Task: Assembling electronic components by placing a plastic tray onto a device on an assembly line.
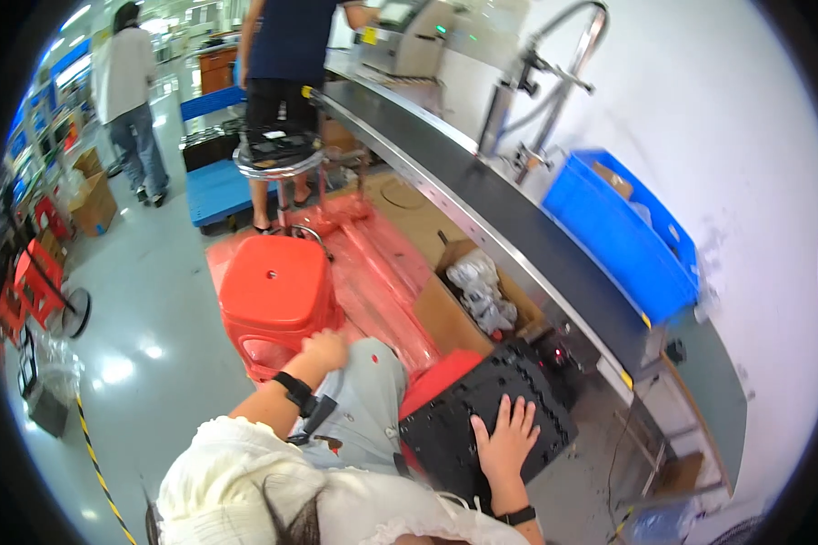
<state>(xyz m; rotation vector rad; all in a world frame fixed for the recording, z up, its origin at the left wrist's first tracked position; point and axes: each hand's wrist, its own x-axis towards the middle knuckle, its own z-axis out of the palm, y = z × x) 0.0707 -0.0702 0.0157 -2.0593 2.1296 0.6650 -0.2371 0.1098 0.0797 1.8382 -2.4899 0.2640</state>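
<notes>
My right hand (507, 439) lies flat with fingers spread on a black, square-edged plastic piece (459, 413) that has small holes and notches. A red surface (441, 380) shows along its left edge. My left hand (325, 350) is beside my knee, close to the near right side of a red plastic stool (275, 280). Its fingers bend away from view, and I cannot tell whether they grip anything. A black strap (293, 389) circles my left wrist, and a dark band (518, 516) is on the right one.
A long black conveyor (482, 195) runs along the right, with a blue bin (623, 236) beside it. Below is a cardboard box (445, 313) holding crumpled plastic bags. Ahead, a person (286, 45) stands behind a round stool (277, 165); another person (127, 91) is farther left.
</notes>
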